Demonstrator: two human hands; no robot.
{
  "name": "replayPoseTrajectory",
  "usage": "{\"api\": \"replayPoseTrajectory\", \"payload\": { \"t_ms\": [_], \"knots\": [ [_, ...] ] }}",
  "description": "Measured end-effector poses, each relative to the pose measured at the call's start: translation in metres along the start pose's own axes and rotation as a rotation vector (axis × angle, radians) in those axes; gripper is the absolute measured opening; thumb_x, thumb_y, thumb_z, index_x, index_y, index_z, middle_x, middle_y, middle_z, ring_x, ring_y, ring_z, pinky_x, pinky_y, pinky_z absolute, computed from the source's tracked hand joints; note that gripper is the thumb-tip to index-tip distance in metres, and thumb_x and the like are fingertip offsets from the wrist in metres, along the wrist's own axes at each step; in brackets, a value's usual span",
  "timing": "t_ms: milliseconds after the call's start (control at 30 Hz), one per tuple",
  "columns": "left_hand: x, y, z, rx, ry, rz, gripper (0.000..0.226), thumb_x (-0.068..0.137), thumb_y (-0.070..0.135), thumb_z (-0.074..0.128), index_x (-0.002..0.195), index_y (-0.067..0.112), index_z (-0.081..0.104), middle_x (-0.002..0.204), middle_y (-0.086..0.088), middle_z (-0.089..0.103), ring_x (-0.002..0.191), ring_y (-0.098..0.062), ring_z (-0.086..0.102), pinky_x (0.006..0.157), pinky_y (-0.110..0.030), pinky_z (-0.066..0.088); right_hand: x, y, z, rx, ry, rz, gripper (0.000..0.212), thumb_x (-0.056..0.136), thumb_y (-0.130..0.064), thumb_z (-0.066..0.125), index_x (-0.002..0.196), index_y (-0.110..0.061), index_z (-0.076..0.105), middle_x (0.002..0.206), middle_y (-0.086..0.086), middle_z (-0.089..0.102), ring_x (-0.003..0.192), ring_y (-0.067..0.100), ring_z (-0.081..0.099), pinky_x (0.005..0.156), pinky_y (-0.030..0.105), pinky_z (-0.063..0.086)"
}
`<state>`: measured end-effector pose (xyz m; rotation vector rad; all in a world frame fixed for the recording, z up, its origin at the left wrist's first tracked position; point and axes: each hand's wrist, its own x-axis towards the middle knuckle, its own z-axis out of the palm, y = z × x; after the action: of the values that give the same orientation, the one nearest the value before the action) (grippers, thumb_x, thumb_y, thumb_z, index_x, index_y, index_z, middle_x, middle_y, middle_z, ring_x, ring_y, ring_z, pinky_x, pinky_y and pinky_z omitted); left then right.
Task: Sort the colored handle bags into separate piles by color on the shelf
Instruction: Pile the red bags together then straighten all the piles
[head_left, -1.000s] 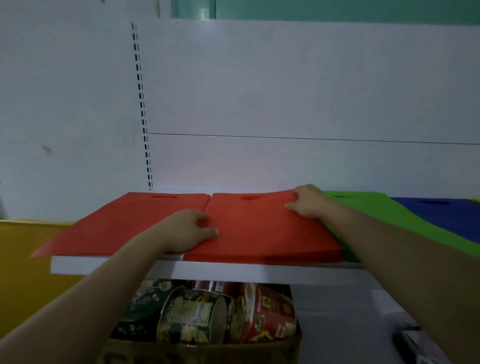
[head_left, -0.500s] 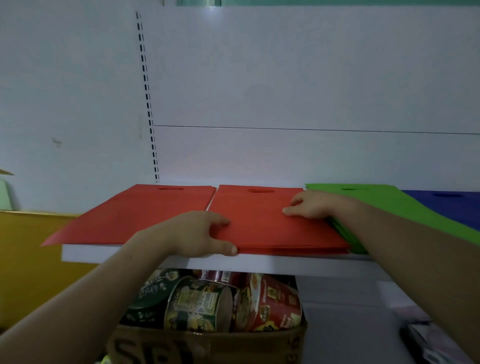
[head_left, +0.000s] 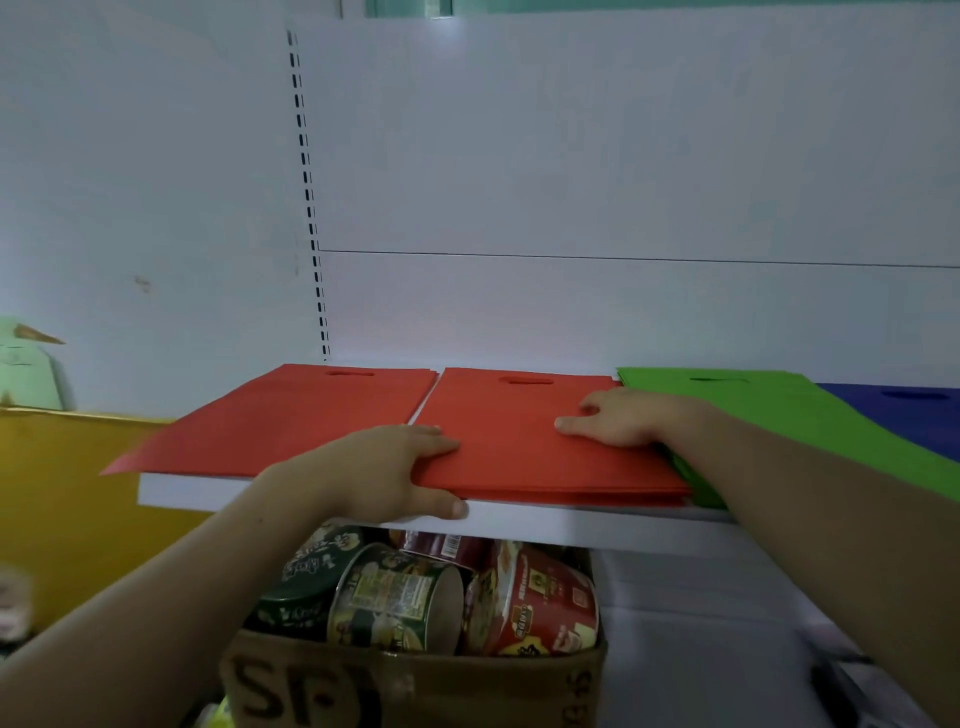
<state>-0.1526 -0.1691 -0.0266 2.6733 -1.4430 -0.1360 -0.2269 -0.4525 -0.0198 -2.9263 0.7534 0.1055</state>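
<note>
Two red handle bag piles lie side by side on the white shelf (head_left: 597, 522): a left pile (head_left: 291, 415) jutting over the shelf's left front corner, and a middle stack (head_left: 524, 452). My left hand (head_left: 384, 473) grips the middle stack's front left corner, fingers on top and thumb along the shelf edge below. My right hand (head_left: 618, 418) rests flat on the stack's right side, fingers straight. A green pile (head_left: 769, 410) lies to the right, partly under my right forearm. A blue pile (head_left: 904, 410) is at the far right.
Below the shelf stands a cardboard box (head_left: 415, 686) of instant noodle cups (head_left: 530, 597). A yellow panel (head_left: 67, 499) is at the left. White back panels with a slotted upright (head_left: 309, 197) rise behind the shelf.
My left hand slid forward from the seam between the red piles to the middle stack's front corner, thumb dropping under the edge. My right hand moved slightly toward me on the stack.
</note>
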Motion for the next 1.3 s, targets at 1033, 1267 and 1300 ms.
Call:
{"api": "replayPoseTrajectory", "payload": {
  "t_ms": [1033,1267,1300],
  "knots": [
    [-0.068,-0.194,-0.026,-0.308,0.207,-0.29,0.068,0.087,0.063,0.043,0.144,0.027,0.037,0.151,-0.001,0.035,0.136,-0.021,0.035,0.108,-0.033,0.027,0.046,-0.218,-0.005,-0.038,0.115,-0.119,0.075,0.091,-0.065,0.038,0.143,-0.012,0.039,0.149,0.008,0.039,0.135,0.026,0.038,0.108,0.033,0.031],
    [-0.059,-0.241,-0.022,-0.466,0.216,-0.19,0.064,0.091,0.054,0.046,0.144,0.022,0.037,0.15,0.0,0.035,0.135,-0.018,0.036,0.102,-0.025,0.027,0.055,-0.252,0.015,0.036,0.107,0.039,0.078,0.091,-0.065,0.038,0.147,-0.011,0.033,0.153,0.009,0.031,0.139,0.026,0.032,0.111,0.034,0.028],
    [-0.056,-0.244,-0.02,-0.507,0.215,-0.174,0.064,0.091,0.052,0.047,0.145,0.021,0.035,0.151,0.001,0.034,0.135,-0.018,0.036,0.101,-0.024,0.027,0.056,-0.252,0.017,0.045,0.108,0.066,0.078,0.092,-0.064,0.037,0.147,-0.01,0.031,0.154,0.009,0.029,0.14,0.027,0.03,0.112,0.034,0.027]
  ]
}}
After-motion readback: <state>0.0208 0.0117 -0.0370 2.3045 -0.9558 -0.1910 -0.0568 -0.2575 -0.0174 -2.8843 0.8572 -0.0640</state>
